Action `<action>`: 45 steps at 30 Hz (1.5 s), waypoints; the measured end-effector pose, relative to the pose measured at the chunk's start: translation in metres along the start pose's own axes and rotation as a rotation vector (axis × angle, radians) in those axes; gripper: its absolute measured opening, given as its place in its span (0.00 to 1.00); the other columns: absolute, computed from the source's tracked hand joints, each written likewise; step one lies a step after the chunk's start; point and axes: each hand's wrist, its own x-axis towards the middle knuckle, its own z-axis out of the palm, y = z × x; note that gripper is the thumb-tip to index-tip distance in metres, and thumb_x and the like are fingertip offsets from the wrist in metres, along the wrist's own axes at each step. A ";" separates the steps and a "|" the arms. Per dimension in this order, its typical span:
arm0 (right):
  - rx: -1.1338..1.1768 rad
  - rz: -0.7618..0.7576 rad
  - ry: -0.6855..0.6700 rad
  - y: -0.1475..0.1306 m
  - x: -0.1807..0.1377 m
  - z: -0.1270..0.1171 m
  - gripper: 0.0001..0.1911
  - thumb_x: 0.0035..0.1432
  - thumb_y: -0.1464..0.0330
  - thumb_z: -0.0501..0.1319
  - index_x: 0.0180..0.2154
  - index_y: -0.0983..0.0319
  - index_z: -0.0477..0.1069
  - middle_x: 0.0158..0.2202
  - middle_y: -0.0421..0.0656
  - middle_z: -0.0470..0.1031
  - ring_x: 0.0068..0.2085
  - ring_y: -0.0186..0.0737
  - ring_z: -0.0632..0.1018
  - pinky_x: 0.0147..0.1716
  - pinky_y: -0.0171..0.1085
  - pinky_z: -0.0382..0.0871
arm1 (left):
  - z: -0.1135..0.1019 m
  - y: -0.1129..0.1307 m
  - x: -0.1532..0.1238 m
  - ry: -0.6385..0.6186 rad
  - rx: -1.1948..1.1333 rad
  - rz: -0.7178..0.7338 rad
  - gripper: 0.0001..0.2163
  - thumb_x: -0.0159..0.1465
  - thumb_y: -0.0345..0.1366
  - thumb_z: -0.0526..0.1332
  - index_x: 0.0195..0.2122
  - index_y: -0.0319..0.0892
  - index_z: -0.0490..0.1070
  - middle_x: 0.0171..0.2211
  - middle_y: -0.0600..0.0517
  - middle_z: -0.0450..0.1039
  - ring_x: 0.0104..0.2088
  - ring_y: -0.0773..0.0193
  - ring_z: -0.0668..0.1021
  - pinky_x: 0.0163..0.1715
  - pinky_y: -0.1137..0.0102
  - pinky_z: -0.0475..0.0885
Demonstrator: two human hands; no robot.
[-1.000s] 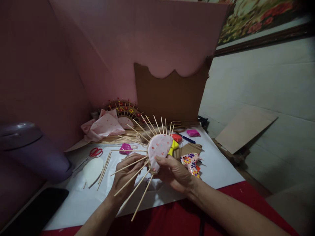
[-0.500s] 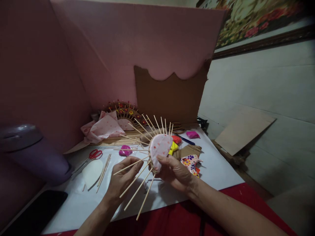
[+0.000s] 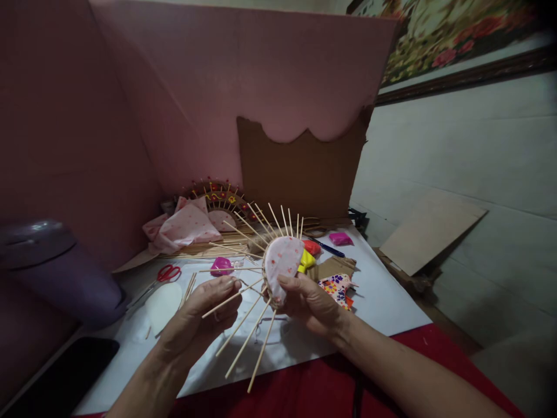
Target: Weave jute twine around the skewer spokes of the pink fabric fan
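My right hand (image 3: 311, 305) grips a half-round piece covered in pink dotted fabric (image 3: 282, 261), thumb on its face and fingers behind. Thin wooden sticks (image 3: 246, 328) fan out from its curved edge, where twine (image 3: 264, 273) is wound about their bases. To the left, my left hand (image 3: 202, 310) is closed in a pinch beside the lower sticks. A thin strand seems to run from its fingertips to the piece's edge. Loose cord (image 3: 270, 319) shows below, partly behind the sticks.
Red-handled scissors (image 3: 169, 273), a white cutout (image 3: 163, 302) and a purple tumbler (image 3: 56, 273) are on the left. Pink fabric (image 3: 187, 223) and a decorated stick fan (image 3: 226, 197) stand behind. Clay packets (image 3: 308, 258), a blue cutter (image 3: 328, 248) and a flowered piece (image 3: 335, 287) lie right.
My left hand has drawn back to the left and slightly up, away from the fabric piece. The piece has turned slightly in my right hand, which otherwise holds its place.
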 end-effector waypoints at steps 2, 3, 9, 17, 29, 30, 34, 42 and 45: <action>-0.018 -0.009 0.015 -0.002 0.001 -0.001 0.09 0.50 0.68 0.61 0.34 0.67 0.69 0.25 0.40 0.69 0.25 0.29 0.67 0.27 0.31 0.58 | -0.002 0.004 -0.001 -0.013 0.053 -0.003 0.07 0.46 0.33 0.68 0.24 0.36 0.72 0.19 0.55 0.64 0.15 0.77 0.61 0.14 0.80 0.57; -0.029 -0.012 0.024 -0.003 0.001 -0.002 0.09 0.50 0.68 0.61 0.34 0.66 0.68 0.26 0.40 0.69 0.25 0.29 0.67 0.27 0.31 0.58 | -0.004 0.007 0.000 -0.040 0.090 0.012 0.08 0.46 0.34 0.68 0.23 0.35 0.72 0.18 0.55 0.65 0.15 0.78 0.60 0.13 0.81 0.55; -0.119 -0.023 0.102 -0.007 0.003 -0.004 0.10 0.48 0.67 0.62 0.34 0.65 0.68 0.26 0.40 0.69 0.26 0.29 0.66 0.27 0.32 0.56 | -0.016 0.015 0.003 0.086 0.528 0.342 0.07 0.45 0.37 0.69 0.20 0.37 0.75 0.16 0.52 0.71 0.17 0.71 0.68 0.16 0.78 0.61; -0.184 -0.033 0.123 -0.006 0.003 0.004 0.10 0.44 0.69 0.63 0.31 0.65 0.68 0.25 0.40 0.69 0.26 0.31 0.66 0.28 0.34 0.57 | -0.024 0.011 0.001 0.041 1.307 0.924 0.04 0.54 0.37 0.63 0.27 0.44 0.76 0.25 0.50 0.77 0.25 0.62 0.75 0.28 0.71 0.66; -0.168 0.068 0.092 -0.016 0.005 -0.006 0.11 0.42 0.71 0.63 0.32 0.66 0.68 0.23 0.40 0.69 0.23 0.30 0.66 0.24 0.32 0.56 | -0.038 0.017 0.008 0.321 1.474 1.114 0.04 0.51 0.39 0.64 0.26 0.46 0.77 0.25 0.51 0.78 0.26 0.60 0.76 0.28 0.71 0.64; -0.147 0.076 0.090 -0.017 0.005 -0.008 0.11 0.42 0.71 0.63 0.32 0.66 0.68 0.24 0.40 0.69 0.23 0.30 0.66 0.24 0.32 0.56 | -0.040 0.019 0.008 0.322 1.392 1.079 0.04 0.50 0.38 0.65 0.27 0.47 0.77 0.25 0.52 0.78 0.26 0.60 0.76 0.28 0.71 0.64; -0.035 0.052 0.052 -0.019 0.005 -0.013 0.09 0.45 0.70 0.61 0.32 0.66 0.69 0.23 0.40 0.70 0.23 0.29 0.66 0.24 0.32 0.57 | -0.039 0.020 0.009 0.222 1.011 0.818 0.06 0.49 0.34 0.66 0.29 0.46 0.78 0.26 0.52 0.78 0.26 0.60 0.77 0.28 0.71 0.68; -0.030 0.033 -0.123 -0.013 -0.002 -0.006 0.11 0.48 0.68 0.61 0.36 0.66 0.68 0.26 0.42 0.70 0.25 0.31 0.69 0.26 0.32 0.60 | -0.014 -0.011 0.017 0.019 0.677 0.326 0.09 0.52 0.40 0.64 0.26 0.38 0.76 0.15 0.55 0.66 0.17 0.71 0.64 0.16 0.75 0.58; -0.057 0.048 -0.160 -0.008 -0.004 -0.002 0.14 0.47 0.68 0.62 0.37 0.67 0.69 0.27 0.43 0.71 0.25 0.31 0.69 0.26 0.32 0.61 | -0.008 -0.024 0.020 -0.073 0.630 0.269 0.11 0.53 0.40 0.63 0.22 0.37 0.74 0.16 0.55 0.66 0.18 0.72 0.63 0.18 0.76 0.58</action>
